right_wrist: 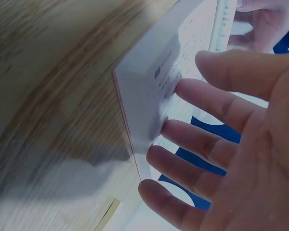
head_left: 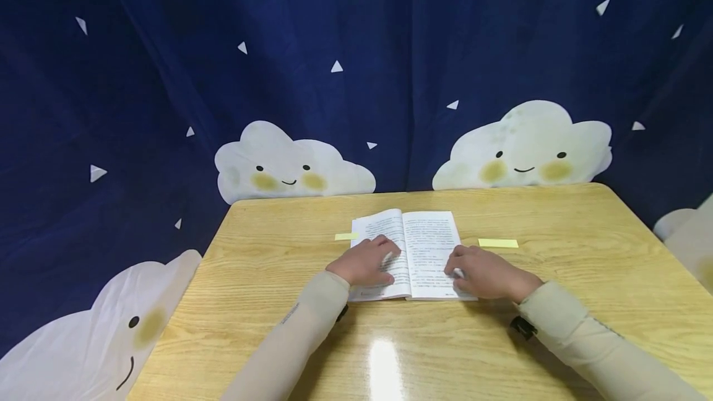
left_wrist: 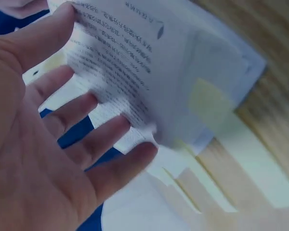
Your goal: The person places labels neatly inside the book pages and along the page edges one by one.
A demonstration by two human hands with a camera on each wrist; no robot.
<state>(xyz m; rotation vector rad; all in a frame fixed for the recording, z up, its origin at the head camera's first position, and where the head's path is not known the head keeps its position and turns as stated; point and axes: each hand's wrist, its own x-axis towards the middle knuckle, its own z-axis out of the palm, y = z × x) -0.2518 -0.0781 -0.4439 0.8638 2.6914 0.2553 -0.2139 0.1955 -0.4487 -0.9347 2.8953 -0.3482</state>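
An open book (head_left: 430, 237) with printed pages lies flat on the wooden table. My left hand (head_left: 367, 263) rests its fingertips on the left page, fingers spread and slightly bent in the left wrist view. On the right page's outer edge lie the fingertips of my right hand (head_left: 486, 272), fingers extended and apart in the right wrist view. Neither hand grips anything. A pale yellow paper strip (head_left: 346, 236) sticks out from the book's left edge, its inner end on the page. Another yellow strip (head_left: 498, 243) lies on the table just beyond my right hand.
The light wooden table (head_left: 267, 246) reaches back to a dark blue curtain (head_left: 312, 30) printed with smiling clouds and white triangles. Light glares off the tabletop near its front. Both forearms, in pale sleeves (head_left: 301, 333), come in from the front edge.
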